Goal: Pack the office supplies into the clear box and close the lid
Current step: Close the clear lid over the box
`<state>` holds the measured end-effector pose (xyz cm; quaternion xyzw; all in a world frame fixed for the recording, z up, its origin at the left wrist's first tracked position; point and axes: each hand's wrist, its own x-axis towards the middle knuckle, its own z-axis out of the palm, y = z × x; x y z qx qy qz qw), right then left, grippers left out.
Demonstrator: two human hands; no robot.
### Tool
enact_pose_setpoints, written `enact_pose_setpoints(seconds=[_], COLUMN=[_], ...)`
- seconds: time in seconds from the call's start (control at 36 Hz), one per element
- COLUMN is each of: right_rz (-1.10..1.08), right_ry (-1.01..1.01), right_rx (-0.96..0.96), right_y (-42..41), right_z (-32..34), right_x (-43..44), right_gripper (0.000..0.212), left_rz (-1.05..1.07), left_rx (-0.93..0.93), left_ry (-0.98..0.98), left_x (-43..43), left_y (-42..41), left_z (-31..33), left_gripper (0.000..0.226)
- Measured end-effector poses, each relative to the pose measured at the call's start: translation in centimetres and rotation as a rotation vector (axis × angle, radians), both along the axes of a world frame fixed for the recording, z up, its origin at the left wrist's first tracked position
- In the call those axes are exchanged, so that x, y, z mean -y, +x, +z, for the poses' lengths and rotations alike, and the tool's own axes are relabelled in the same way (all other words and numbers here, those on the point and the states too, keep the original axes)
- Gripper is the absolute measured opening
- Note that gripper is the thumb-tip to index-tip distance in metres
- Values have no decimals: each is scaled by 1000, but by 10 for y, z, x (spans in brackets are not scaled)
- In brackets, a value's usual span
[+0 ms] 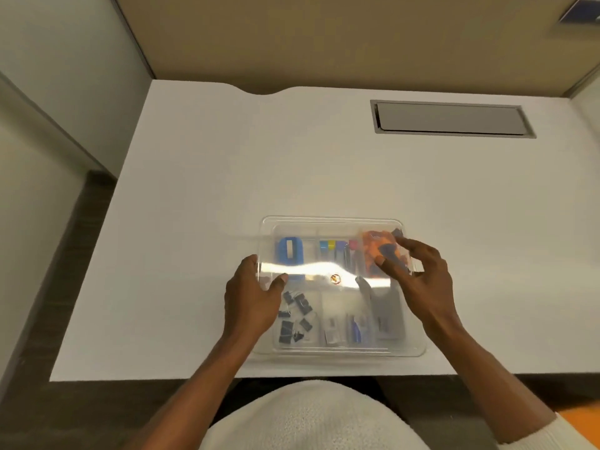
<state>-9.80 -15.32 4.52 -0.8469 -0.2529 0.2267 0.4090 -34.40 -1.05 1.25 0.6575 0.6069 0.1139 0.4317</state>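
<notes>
A clear rectangular plastic box [337, 350] sat in the lower middle of the frame, near the front edge of the white desk [201, 196]. A transparent lid [324, 271] was over it, blurred, so whether it was fully seated could not be told. The left hand [251, 297] gripped the lid's left edge, thumb on top. The right hand [418, 277] lay with fingers spread at the right edge. Inside were black binder clips [293, 316], a blue dispenser [290, 251] and orange pieces [373, 248].

Bare forearms and hands [251, 298] — a cream knit sleeve [565, 431] (ribbed, pushed back) shows at the right arm.
</notes>
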Motion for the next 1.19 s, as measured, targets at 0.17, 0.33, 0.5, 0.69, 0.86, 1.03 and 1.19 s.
enact_pose_setpoints(seconds=[0.17,0.33,0.5,0.69,0.86,1.03,1.19], right_rz=[89,271,401,468,494,507,533], right_ry=[-76,-216,-294,-340,-339,-335,-355], right_rx=[73,335,528,600,608,600,627], right_y=[17,21,9,13,15,18,24], right_z=[-26,-44,-64,-68,-68,-68,-71], right_x=[23,29,38,38,38,32,32], right_gripper=[75,79,95,95,95,98,101], left_rz=[-117,-181,-245,-392,-479,-491,-493], left_rx=[-105,-191,-160,-167,-162,-167,-158], left_ry=[53,110,180,395,430,405,355], left_x=[13,30,45,38,33,26,24], left_y=[17,29,24,23,23,27,26], left_z=[-18,-24,-41,-56,-56,-58,-60], left_gripper=[76,91,97,104,104,112,110])
